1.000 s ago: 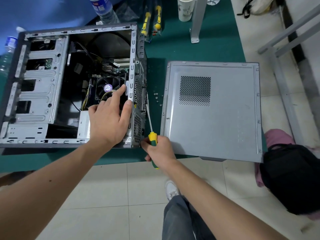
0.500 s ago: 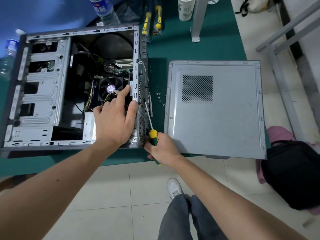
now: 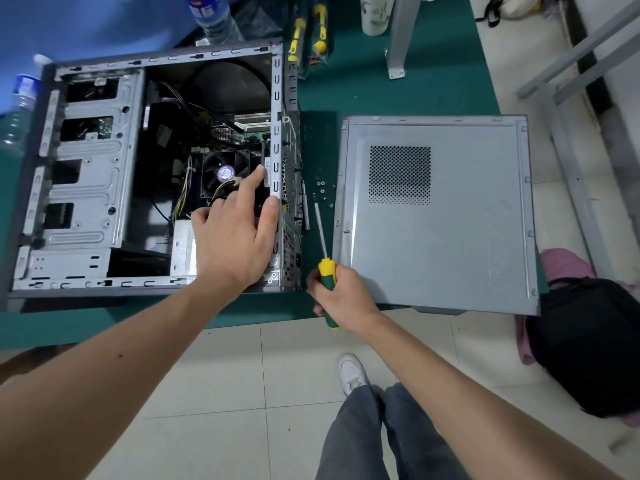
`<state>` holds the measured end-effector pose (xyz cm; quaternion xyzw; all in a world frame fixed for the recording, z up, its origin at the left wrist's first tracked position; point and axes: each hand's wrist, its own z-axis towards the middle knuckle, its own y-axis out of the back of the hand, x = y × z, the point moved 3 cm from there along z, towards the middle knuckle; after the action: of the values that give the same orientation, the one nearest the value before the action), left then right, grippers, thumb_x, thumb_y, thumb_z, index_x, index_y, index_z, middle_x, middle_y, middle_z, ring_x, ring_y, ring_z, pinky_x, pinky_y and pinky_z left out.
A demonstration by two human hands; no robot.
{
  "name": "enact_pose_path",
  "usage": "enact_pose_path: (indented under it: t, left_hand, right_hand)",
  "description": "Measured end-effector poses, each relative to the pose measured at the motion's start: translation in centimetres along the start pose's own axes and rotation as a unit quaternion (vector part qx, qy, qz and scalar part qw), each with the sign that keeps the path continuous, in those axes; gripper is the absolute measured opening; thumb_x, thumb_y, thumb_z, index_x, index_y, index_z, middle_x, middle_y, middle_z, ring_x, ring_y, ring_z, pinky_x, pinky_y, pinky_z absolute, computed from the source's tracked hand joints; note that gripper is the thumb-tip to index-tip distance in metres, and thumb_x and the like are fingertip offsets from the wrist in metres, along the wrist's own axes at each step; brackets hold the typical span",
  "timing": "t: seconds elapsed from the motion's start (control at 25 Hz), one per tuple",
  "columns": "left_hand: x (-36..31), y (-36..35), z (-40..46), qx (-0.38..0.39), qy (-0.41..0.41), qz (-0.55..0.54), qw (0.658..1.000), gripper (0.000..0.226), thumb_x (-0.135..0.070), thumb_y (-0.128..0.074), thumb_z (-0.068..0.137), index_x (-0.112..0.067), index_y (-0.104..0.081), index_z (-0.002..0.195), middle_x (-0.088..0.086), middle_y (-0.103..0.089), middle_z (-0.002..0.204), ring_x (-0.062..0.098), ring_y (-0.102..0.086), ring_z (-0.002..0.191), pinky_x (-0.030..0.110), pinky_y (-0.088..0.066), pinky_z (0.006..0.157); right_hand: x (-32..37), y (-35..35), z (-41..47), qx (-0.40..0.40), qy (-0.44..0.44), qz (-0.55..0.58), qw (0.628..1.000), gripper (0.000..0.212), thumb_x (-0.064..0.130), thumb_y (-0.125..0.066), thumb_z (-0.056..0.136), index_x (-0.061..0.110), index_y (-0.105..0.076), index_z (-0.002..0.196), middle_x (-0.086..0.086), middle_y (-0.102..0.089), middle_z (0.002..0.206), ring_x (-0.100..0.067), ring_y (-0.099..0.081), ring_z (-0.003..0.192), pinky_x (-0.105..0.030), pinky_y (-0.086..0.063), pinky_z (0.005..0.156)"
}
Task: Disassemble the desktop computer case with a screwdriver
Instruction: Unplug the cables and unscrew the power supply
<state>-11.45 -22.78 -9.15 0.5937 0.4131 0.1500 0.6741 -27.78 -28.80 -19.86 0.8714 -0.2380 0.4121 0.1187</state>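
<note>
A repair workshop or electronics training room, judging by the bench and its clutter.

A green-matted surface [image 3: 433, 81] is carrying an opened computer case [image 3: 86, 188] with its side panel [image 3: 467, 237] lying off beside it, loose screws [image 3: 323, 192] sitting between them, and spare yellow-handled screwdrivers [image 3: 308, 32] lying in a bag near the far edge. Water bottles [image 3: 214, 15] and a paper cup [image 3: 375, 15] are standing at the far edge, metal frame legs [image 3: 396, 39] are rising from it, and pale floor tiles [image 3: 225, 393] are showing below.
</note>
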Motion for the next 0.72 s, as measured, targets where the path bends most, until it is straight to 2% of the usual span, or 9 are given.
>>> enact_pose_path:
  t: [0.12, 0.28, 0.36, 0.48, 0.56, 0.72]
  left_hand:
    - [-0.1, 0.0, -0.1, -0.002, 0.000, -0.001, 1.000, 0.054, -0.054, -0.020, 0.100, -0.034, -0.032, 0.148, -0.006, -0.058, 0.085, 0.023, -0.056, 0.095, 0.049, -0.031, 0.101]
    - [0.0, -0.1, -0.1, -0.005, 0.001, -0.003, 1.000, 0.053, -0.053, -0.021, 0.100, -0.033, -0.033, 0.148, -0.007, -0.057, 0.085, 0.022, -0.055, 0.095, 0.048, -0.030, 0.100]
    - [0.0, -0.1, -0.1, -0.005, 0.001, -0.003, 1.000, 0.052, -0.053, -0.021, 0.100, -0.033, -0.033, 0.148, -0.006, -0.060, 0.088, 0.022, -0.055, 0.097, 0.048, -0.030, 0.100]
    - [0.0, -0.1, -0.1, -0.005, 0.003, -0.005, 1.000, 0.051, -0.052, -0.022, 0.101, -0.034, -0.032, 0.147, -0.002, -0.066, 0.096, 0.023, -0.056, 0.100, 0.048, -0.029, 0.101]
    - [0.0, -0.1, 0.0, -0.005, 0.003, -0.006, 1.000, 0.051, -0.052, -0.022, 0.101, -0.034, -0.033, 0.147, -0.002, -0.066, 0.097, 0.023, -0.056, 0.100, 0.048, -0.029, 0.102]
    - [-0.1, -0.1, -0.1, -0.004, 0.003, -0.005, 1.000, 0.051, -0.052, -0.023, 0.101, -0.034, -0.033, 0.147, -0.003, -0.066, 0.097, 0.022, -0.056, 0.100, 0.048, -0.029, 0.102]
  right_hand:
    - [0.1, 0.3, -0.2, -0.005, 0.003, 0.031, 1.000, 0.009, 0.025, -0.070, 0.087, 0.018, -0.065, 0.089, 0.003, -0.065, 0.070, -0.010, -0.062, 0.052, -0.025, -0.052, 0.054]
    - [0.6, -1.1, 0.1, 0.022, -0.009, 0.027, 0.999, 0.016, 0.026, -0.069, 0.088, 0.012, -0.064, 0.094, -0.001, -0.064, 0.071, -0.010, -0.063, 0.053, -0.028, -0.055, 0.056]
    - [0.9, -1.1, 0.4, 0.036, -0.009, 0.025, 0.999, 0.010, 0.024, -0.068, 0.088, 0.016, -0.062, 0.087, 0.002, -0.064, 0.069, -0.009, -0.063, 0.052, -0.027, -0.054, 0.056]
    - [1.4, -1.4, 0.3, 0.062, 0.001, 0.019, 0.998, 0.015, 0.022, -0.066, 0.086, 0.023, -0.057, 0.074, 0.010, -0.061, 0.057, -0.008, -0.061, 0.049, -0.024, -0.049, 0.050]
    - [1.6, -1.5, 0.4, 0.068, 0.011, 0.009, 0.998, 0.016, 0.025, -0.067, 0.085, 0.025, -0.057, 0.073, 0.010, -0.061, 0.055, -0.007, -0.061, 0.049, -0.020, -0.047, 0.046]
    - [1.5, -1.3, 0.7, 0.057, 0.030, 0.009, 0.998, 0.016, 0.024, -0.068, 0.081, 0.022, -0.056, 0.071, 0.007, -0.061, 0.055, -0.009, -0.061, 0.048, -0.022, -0.045, 0.044]
